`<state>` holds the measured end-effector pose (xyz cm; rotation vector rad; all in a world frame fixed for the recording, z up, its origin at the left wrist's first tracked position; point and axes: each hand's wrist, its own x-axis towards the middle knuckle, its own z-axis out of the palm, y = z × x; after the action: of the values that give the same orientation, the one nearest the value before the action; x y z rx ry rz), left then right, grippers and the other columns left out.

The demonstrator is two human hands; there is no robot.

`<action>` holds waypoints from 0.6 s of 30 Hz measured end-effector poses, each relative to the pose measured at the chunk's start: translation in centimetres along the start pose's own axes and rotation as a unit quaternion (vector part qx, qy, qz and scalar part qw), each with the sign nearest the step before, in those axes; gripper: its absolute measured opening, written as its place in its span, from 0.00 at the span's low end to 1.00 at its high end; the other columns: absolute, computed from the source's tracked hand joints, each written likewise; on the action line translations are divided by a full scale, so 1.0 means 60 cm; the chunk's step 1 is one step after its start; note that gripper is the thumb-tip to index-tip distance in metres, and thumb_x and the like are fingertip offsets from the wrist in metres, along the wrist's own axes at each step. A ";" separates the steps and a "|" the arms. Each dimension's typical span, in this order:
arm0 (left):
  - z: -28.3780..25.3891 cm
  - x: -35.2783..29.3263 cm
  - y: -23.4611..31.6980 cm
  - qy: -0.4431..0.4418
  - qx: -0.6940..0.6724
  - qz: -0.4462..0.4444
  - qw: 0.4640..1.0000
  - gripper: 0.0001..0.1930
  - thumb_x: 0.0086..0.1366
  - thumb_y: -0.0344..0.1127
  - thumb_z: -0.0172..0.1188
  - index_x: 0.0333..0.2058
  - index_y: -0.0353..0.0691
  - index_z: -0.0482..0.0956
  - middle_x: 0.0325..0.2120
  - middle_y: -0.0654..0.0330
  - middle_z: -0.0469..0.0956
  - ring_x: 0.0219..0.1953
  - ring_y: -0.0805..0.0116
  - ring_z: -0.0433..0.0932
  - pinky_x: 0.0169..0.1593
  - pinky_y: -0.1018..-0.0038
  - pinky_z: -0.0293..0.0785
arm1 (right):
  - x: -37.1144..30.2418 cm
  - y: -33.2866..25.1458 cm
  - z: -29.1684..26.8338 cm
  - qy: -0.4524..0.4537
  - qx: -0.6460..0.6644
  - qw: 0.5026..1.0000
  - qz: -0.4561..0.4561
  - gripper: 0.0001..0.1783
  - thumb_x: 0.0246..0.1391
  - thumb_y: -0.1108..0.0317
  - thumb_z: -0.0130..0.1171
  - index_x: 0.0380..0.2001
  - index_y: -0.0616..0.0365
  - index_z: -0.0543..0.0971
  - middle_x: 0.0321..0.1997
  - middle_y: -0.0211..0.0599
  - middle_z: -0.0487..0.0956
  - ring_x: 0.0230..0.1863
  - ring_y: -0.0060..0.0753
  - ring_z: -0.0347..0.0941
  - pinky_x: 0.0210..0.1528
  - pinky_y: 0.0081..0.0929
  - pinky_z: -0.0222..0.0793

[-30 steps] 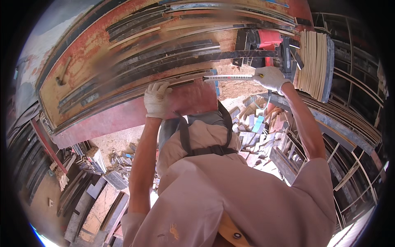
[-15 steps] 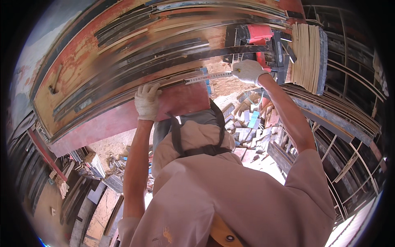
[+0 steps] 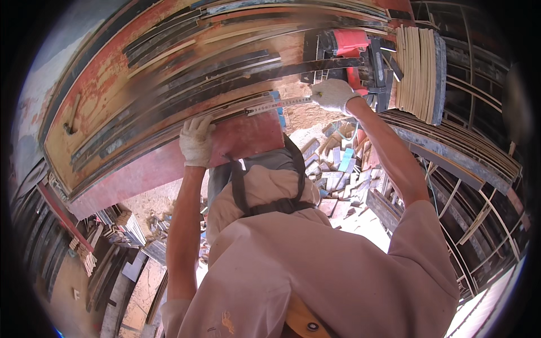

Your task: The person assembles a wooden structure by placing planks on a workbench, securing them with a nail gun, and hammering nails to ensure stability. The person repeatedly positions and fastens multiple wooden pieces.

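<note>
My right hand [image 3: 333, 94], in a pale work glove, is closed around a tape measure whose case is mostly hidden by the fingers. The white tape blade [image 3: 276, 105] runs out to the left, over the end of a stack of long thin wooden strips [image 3: 228, 115]. These strips lie along a reddish board [image 3: 248, 137] close to my body. My left hand [image 3: 196, 141], gloved as well, rests over that board with its fingers curled onto the strips. Blue marks the right end of the strips.
Behind lie more dark strips [image 3: 225, 73] on a worn orange bench top [image 3: 65, 146]. A red and black tool [image 3: 352, 42] stands beside a stack of upright plywood pieces [image 3: 416, 73] at right. Offcuts [image 3: 338, 174] litter the ground below; a rack with rods [image 3: 473, 225] is at far right.
The view has shifted slightly, so the scene sits a little further left. Both hands and the tape keep their places against the boards.
</note>
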<state>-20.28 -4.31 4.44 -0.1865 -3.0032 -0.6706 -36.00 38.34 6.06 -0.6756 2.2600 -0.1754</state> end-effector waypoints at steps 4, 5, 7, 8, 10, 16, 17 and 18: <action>-0.004 0.000 0.000 -0.017 -0.003 -0.012 1.000 0.14 0.60 0.36 0.71 0.47 0.51 0.87 0.41 0.63 0.85 0.45 0.53 0.81 0.48 0.56 0.79 | 0.001 -0.007 -0.002 -0.013 -0.024 1.000 0.012 0.18 0.64 0.55 0.51 0.37 0.51 0.87 0.43 0.46 0.87 0.46 0.55 0.84 0.51 0.53 0.79; -0.004 0.001 0.001 -0.018 -0.003 -0.012 1.000 0.14 0.60 0.36 0.71 0.46 0.51 0.87 0.41 0.63 0.85 0.45 0.53 0.81 0.48 0.57 0.79 | 0.001 -0.008 -0.003 -0.014 -0.025 1.000 0.011 0.18 0.64 0.55 0.51 0.37 0.51 0.87 0.43 0.46 0.87 0.46 0.55 0.84 0.51 0.53 0.79; -0.004 0.002 0.000 -0.020 -0.003 -0.010 1.000 0.14 0.60 0.36 0.71 0.46 0.51 0.87 0.41 0.63 0.85 0.45 0.53 0.81 0.48 0.57 0.79 | 0.000 -0.006 -0.001 -0.016 -0.025 1.000 0.011 0.18 0.64 0.56 0.51 0.37 0.51 0.87 0.43 0.47 0.87 0.46 0.55 0.84 0.50 0.53 0.79; -0.003 0.004 -0.001 -0.021 -0.005 -0.008 1.000 0.14 0.60 0.36 0.72 0.46 0.51 0.87 0.41 0.63 0.85 0.45 0.53 0.81 0.48 0.57 0.79 | 0.001 -0.004 0.002 -0.016 -0.023 1.000 0.011 0.18 0.64 0.56 0.50 0.37 0.51 0.87 0.43 0.47 0.87 0.46 0.55 0.84 0.50 0.53 0.79; -0.001 0.005 -0.002 -0.017 -0.008 -0.004 1.000 0.15 0.60 0.35 0.72 0.46 0.51 0.87 0.40 0.63 0.85 0.44 0.53 0.81 0.47 0.56 0.79 | 0.001 -0.003 0.002 -0.021 -0.020 0.999 0.019 0.18 0.65 0.54 0.51 0.38 0.50 0.87 0.43 0.46 0.87 0.45 0.55 0.84 0.50 0.53 0.79; 0.011 -0.010 -0.017 0.001 0.000 -0.009 1.000 0.16 0.58 0.35 0.73 0.46 0.54 0.87 0.40 0.65 0.84 0.44 0.56 0.80 0.46 0.57 0.76 | -0.025 -0.026 0.012 0.054 0.096 0.991 0.079 0.27 0.66 0.38 0.58 0.49 0.49 0.83 0.48 0.45 0.86 0.49 0.54 0.83 0.52 0.49 0.78; 0.015 -0.011 -0.014 0.008 0.002 -0.014 1.000 0.16 0.58 0.35 0.73 0.46 0.54 0.87 0.41 0.66 0.83 0.45 0.57 0.80 0.47 0.57 0.75 | -0.034 -0.040 0.021 0.090 0.085 0.987 0.102 0.30 0.64 0.35 0.59 0.52 0.49 0.81 0.49 0.45 0.86 0.51 0.54 0.83 0.52 0.49 0.77; 0.018 -0.013 -0.013 0.015 0.004 -0.019 1.000 0.16 0.58 0.36 0.73 0.46 0.55 0.87 0.41 0.67 0.83 0.45 0.58 0.80 0.47 0.57 0.74 | -0.034 -0.045 0.032 0.126 0.074 0.982 0.123 0.34 0.63 0.32 0.60 0.55 0.49 0.80 0.51 0.45 0.86 0.53 0.54 0.82 0.53 0.49 0.77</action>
<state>-19.67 -4.60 3.07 -0.1183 -2.9867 -0.6594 -32.34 37.25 6.86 -0.3054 2.5198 -0.3188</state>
